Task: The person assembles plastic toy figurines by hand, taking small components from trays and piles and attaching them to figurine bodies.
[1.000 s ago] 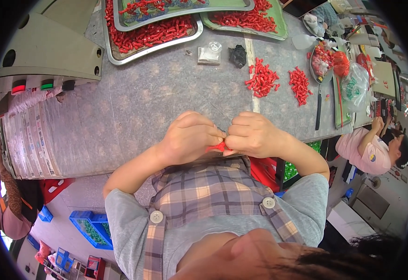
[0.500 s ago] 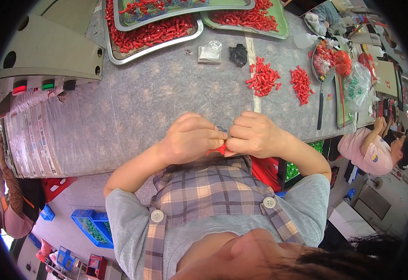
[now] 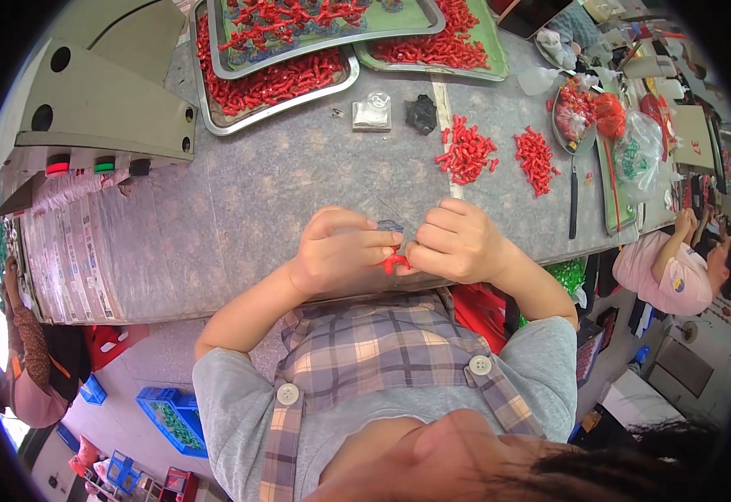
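Observation:
At the near edge of the worktable, my left hand (image 3: 340,249) pinches a small red plastic figure (image 3: 396,263) between thumb and fingers. My right hand (image 3: 456,243) meets it from the other side, its fingers curled and their tips on the figure. Just above my left fingertips shows a small dark bluish piece (image 3: 391,226); whether it joins the red figure is hidden by the fingers. Beyond my right hand lie a loose pile of red plastic parts (image 3: 466,151) and a smaller red pile (image 3: 536,161).
Metal trays (image 3: 286,115) heaped with red parts stand at the back, one stacked on another. A grey machine (image 3: 106,109) with coloured buttons occupies the left. A small clear box (image 3: 372,113), a black lump (image 3: 421,115) and a black-handled scoop (image 3: 574,201) lie farther off. Another person (image 3: 662,263) sits at right.
My left fingers have lifted and spread a little, so more of the red figure and the dark piece shows. The view has shifted slightly.

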The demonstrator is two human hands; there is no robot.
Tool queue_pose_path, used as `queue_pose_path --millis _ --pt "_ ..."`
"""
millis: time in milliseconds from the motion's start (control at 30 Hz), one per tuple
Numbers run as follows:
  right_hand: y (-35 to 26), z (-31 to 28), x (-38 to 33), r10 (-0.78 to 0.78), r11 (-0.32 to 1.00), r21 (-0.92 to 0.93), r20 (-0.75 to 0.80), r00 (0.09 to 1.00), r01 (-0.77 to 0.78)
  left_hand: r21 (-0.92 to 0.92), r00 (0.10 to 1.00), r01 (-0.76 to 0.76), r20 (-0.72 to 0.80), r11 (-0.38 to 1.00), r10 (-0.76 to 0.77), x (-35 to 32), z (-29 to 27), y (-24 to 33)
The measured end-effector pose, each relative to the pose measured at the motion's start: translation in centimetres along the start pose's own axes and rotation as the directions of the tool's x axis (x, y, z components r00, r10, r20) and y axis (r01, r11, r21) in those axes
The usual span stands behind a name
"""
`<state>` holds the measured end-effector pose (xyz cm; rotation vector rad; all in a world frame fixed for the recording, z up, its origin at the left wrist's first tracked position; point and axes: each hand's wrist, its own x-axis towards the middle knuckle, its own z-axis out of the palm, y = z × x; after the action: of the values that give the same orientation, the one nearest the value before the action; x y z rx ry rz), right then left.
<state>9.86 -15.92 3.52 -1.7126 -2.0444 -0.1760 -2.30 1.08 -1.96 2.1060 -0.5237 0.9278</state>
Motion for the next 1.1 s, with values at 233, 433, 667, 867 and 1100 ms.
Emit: queue_pose_path --millis 233,433,667,867,1100 --pt "-0.2 0.2 -0.2 -0.001 0.998 -0.065 -0.036 0.999 -0.001 0.041 0.998 0.036 -0.059 0.999 -0.034 0.0 0.4 -0.3" --pt "0.0 0.4 -0.3 0.024 0.998 -0.051 -0.079 0.997 -0.028 0.030 0.997 0.044 -0.057 0.999 -0.043 0.0 0.6 -0.5" --pt "2.0 0.1 -1.5 0.169 0.983 -0.046 -0.119 0.978 -0.175 -0.041 0.942 0.306 -0.131 0.951 -0.308 2.4 0.3 -1.8" --pt "2.7 2.0 -4.2 0.325 0.942 -0.027 -0.163 0.932 -0.333 0.199 0.942 0.306 -0.203 0.931 -0.266 13.2 -0.7 -9.6" --pt "1.6 3.4 -5.2 0.505 0.863 0.061 -0.105 0.857 -0.501 0.677 0.906 0.373 -0.119 0.634 -0.405 17.8 3.7 -18.2"
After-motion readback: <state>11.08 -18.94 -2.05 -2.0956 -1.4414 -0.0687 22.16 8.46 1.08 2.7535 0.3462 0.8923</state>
